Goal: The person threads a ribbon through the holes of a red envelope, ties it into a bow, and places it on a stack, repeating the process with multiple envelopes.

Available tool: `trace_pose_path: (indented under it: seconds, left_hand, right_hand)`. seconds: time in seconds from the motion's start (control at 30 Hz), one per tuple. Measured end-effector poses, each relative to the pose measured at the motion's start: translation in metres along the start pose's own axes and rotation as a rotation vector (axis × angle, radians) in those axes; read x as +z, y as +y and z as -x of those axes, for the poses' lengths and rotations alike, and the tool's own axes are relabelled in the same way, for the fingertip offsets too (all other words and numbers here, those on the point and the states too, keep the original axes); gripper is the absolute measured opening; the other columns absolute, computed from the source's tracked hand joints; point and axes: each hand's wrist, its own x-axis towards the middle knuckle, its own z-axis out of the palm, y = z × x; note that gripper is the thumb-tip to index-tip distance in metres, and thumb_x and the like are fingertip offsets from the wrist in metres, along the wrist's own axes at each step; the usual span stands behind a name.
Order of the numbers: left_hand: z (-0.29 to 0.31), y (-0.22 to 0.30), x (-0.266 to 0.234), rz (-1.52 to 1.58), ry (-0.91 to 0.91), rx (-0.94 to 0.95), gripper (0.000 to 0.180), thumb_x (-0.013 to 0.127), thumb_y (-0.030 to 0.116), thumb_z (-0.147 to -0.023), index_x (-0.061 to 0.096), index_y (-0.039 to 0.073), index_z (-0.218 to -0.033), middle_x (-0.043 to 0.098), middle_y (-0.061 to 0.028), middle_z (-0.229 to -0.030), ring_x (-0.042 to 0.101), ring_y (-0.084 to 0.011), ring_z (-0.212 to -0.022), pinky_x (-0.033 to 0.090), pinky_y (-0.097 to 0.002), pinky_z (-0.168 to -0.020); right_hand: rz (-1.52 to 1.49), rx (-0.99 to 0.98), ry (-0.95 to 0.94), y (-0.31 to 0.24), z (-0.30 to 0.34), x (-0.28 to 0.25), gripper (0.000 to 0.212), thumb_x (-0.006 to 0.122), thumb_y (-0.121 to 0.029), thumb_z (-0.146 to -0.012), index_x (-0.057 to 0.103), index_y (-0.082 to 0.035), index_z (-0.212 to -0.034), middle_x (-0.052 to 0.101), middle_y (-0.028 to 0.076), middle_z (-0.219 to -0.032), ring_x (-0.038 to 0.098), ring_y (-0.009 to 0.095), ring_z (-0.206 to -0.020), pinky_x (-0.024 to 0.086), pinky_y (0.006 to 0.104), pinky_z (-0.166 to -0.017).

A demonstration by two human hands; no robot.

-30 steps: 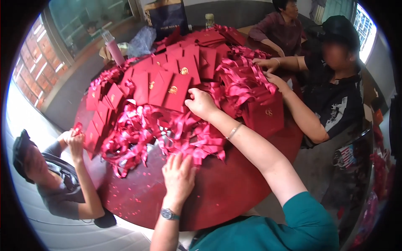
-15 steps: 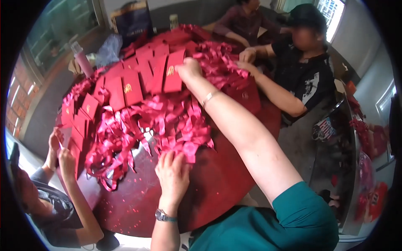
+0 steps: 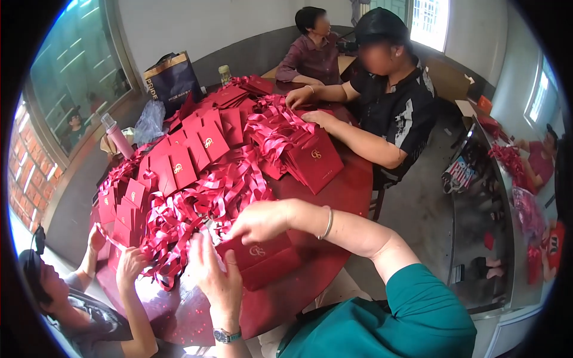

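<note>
Directly in front of me is a red paper bag with a gold emblem, lying on the dark red round table. My right hand reaches across its top edge from the right. Its fingers are curled together and appear to grip the bag; the fingertips are partly hidden. Beside the bag's left edge, my left hand is raised with fingers apart and thumb out, holding nothing I can see. Just beyond both hands lies a heap of shiny red ribbons. Farther back, more red bags overlap in rows.
A co-worker's hands hold a ribbon at the left. Across the table, another person's hands rest on ribbons above stacked red bags. A pink bottle, clear plastic and a dark shopping bag stand at the back left.
My right hand has come back from the far rows toward me, and a red paper bag now lies in front. My left hand has left the ribbon edge and opened. The view has shifted.
</note>
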Motion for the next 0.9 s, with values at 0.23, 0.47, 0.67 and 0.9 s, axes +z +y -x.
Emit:
trace_pose_path:
  seconds: [0.23, 0.47, 0.67, 0.9]
  left_hand:
    - [0.031, -0.036, 0.04, 0.294, -0.228, -0.271, 0.045, 0.071, -0.001, -0.074, 0.062, 0.004, -0.118, 0.058, -0.0094, -0.097, 0.055, -0.0233, -0.085, 0.047, -0.0355, -0.082]
    - [0.015, -0.057, 0.045, 0.351, -0.194, -0.273, 0.042, 0.07, -0.003, -0.076, 0.064, 0.005, -0.117, 0.055, -0.0058, -0.092, 0.055, -0.018, -0.083, 0.046, -0.0298, -0.08]
    - [0.014, -0.064, 0.044, 0.361, -0.078, -0.298, 0.041, 0.073, -0.004, -0.072, 0.066, 0.005, -0.112, 0.06, -0.0068, -0.098, 0.058, -0.02, -0.085, 0.047, -0.0308, -0.08]
    - [0.02, -0.06, 0.048, 0.354, -0.116, -0.361, 0.039, 0.074, 0.001, -0.072, 0.067, 0.009, -0.11, 0.059, -0.0127, -0.115, 0.06, -0.0293, -0.105, 0.047, -0.0368, -0.091]
  right_hand:
    - [-0.104, -0.223, 0.565, 0.037, -0.008, 0.038, 0.025, 0.067, -0.019, -0.086, 0.062, -0.001, -0.103, 0.066, 0.012, -0.101, 0.067, 0.03, -0.086, 0.053, 0.0425, -0.076]
    - [-0.143, 0.014, 0.517, 0.045, -0.003, 0.038, 0.03, 0.068, -0.012, -0.082, 0.066, -0.003, -0.111, 0.067, 0.012, -0.109, 0.062, 0.027, -0.103, 0.049, 0.0377, -0.093]
    - [0.12, -0.033, 0.463, 0.045, -0.004, 0.067, 0.037, 0.072, -0.017, -0.075, 0.066, -0.005, -0.11, 0.065, 0.012, -0.107, 0.058, 0.03, -0.108, 0.045, 0.0417, -0.095]
    - [0.203, -0.036, 0.497, 0.022, -0.006, 0.066, 0.023, 0.075, -0.015, -0.07, 0.06, -0.008, -0.086, 0.059, 0.006, -0.088, 0.056, 0.026, -0.091, 0.041, 0.0393, -0.081]
